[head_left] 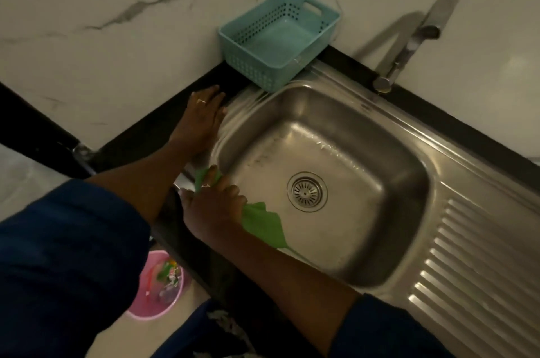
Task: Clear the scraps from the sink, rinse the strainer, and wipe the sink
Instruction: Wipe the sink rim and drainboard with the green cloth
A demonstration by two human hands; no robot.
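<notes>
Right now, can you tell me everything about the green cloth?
The cloth is bright green, thin and soft-looking, with no pattern that shows. It is bunched where the right hand grips it, and a small bit pokes out past the fingers. Its loose end fans out below the hand, down inside the sink on the person's side. It lies near the strainer but does not touch it.

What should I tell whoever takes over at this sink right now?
Left grip: flat, fingers straight, resting at the left rim of the sink.
Right grip: holds the green cloth at the basin's near-left edge.
Strainer sits in the drain; no scraps visible in the basin. Pink bucket on the floor holds mixed rubbish.
Cannot tell if the strainer was rinsed. Left to do: wipe the sink.
</notes>
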